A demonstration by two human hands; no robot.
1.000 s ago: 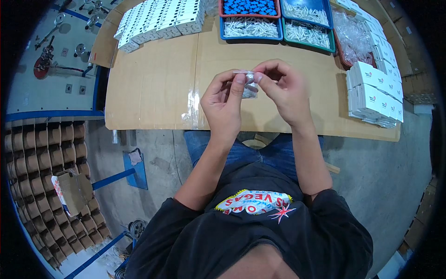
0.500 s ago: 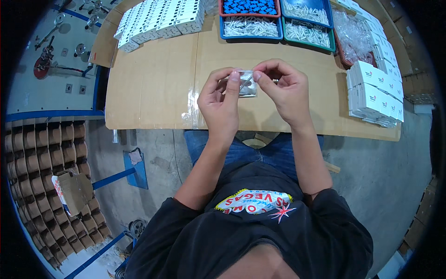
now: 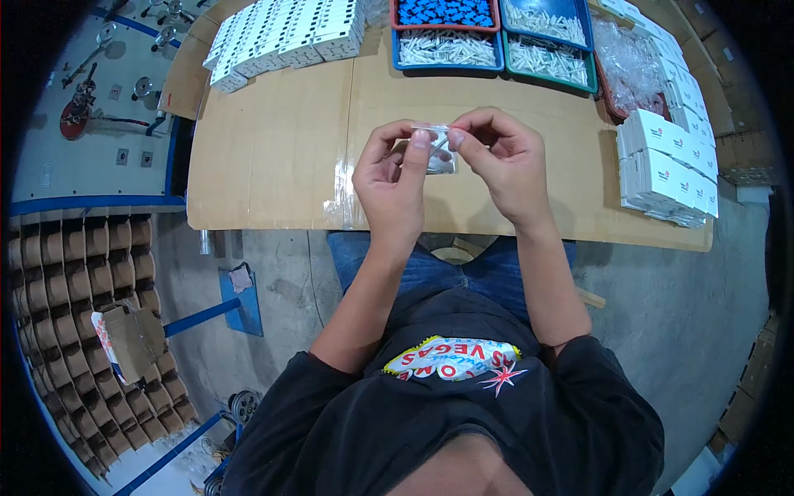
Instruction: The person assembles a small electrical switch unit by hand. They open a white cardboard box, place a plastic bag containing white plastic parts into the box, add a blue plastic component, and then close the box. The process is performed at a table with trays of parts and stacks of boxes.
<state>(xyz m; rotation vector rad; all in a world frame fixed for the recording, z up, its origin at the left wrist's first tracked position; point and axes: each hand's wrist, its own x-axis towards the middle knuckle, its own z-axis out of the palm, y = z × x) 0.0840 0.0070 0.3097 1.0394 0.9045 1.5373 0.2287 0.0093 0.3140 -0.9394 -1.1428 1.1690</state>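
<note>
One small clear bag (image 3: 443,161) I see over the surface (image 3: 273,157); the left hand (image 3: 392,178) pinches it at nine o'clock, the right hand (image 3: 506,165) at two, both almost closed.

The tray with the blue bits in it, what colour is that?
The tray is red, seen best in the head view.

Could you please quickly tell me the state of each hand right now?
Left hand: closed, holding the small clear bag by its left side.
Right hand: closed, pinching the bag near its upper-right corner.
</note>
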